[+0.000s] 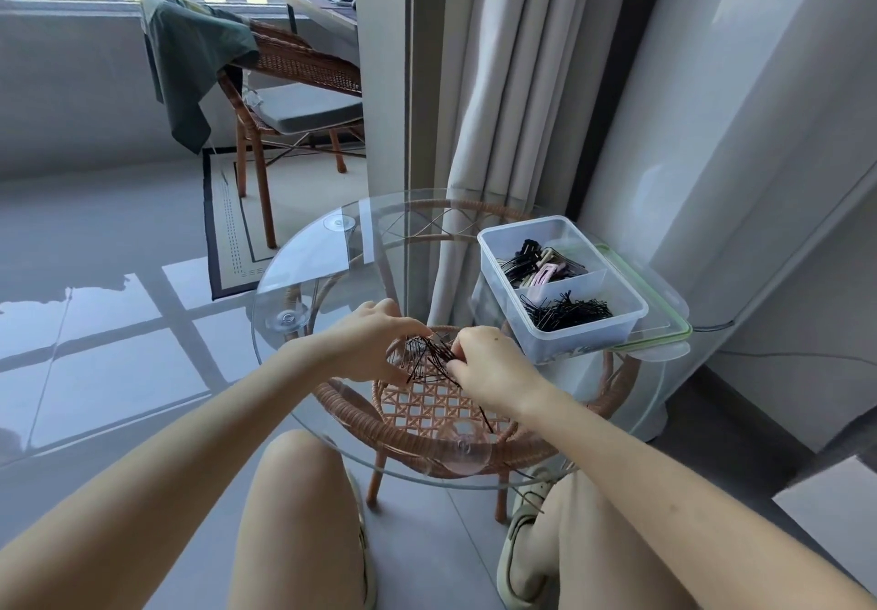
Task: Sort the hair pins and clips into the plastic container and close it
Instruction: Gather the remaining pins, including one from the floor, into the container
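A bunch of thin black hair pins (427, 359) sits at the middle of the round glass table (303, 272). My left hand (375, 343) and my right hand (489, 367) close on it from either side, fingertips pinching the pins. One loose pin (485, 418) lies just below my right wrist. To the right stands an open clear plastic container (631, 320) with a divider: pink, beige and black clips (541, 265) fill the far compartment, black pins (567, 315) the near one. Its green-rimmed lid (664, 324) lies under it.
The table has a rattan frame (427, 438) beneath the glass. Curtains (512, 87) hang right behind the container. A rattan chair (294, 87) with a green cloth over it stands on a rug at the back left. My knees are under the table's near edge.
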{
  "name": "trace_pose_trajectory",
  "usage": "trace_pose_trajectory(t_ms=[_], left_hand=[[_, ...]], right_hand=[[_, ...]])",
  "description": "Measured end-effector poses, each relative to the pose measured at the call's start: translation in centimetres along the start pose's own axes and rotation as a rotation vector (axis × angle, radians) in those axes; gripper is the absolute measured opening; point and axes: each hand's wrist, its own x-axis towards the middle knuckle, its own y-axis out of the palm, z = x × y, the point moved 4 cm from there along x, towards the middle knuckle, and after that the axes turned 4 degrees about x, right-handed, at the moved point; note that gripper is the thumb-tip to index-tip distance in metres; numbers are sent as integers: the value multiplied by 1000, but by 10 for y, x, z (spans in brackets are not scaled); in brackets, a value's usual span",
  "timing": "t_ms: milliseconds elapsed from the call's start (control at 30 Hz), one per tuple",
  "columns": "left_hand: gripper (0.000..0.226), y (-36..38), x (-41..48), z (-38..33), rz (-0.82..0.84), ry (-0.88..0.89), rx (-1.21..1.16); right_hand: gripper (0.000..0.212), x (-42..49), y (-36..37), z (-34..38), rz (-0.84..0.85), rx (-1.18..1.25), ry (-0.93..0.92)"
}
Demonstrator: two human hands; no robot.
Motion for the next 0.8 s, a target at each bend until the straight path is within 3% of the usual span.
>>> trace_pose_trajectory(t_ms=[200, 400, 533, 633, 800], left_hand=[[62, 1, 4, -4, -53, 108, 66], [46, 3, 7, -8, -105, 196, 56], [34, 10, 9, -10, -163, 234, 115], [37, 16, 11, -17, -134, 238, 239], [34, 17, 15, -28, -126, 281, 445]], right_hand=[[17, -10, -70, -4, -74, 37, -112], [12, 3, -125, -57, -89, -217, -173], [15, 15, -120, -79, -61, -444, -236], [13, 20, -105, -88, 12, -584, -280], [18, 28, -102, -90, 50, -503, -273]])
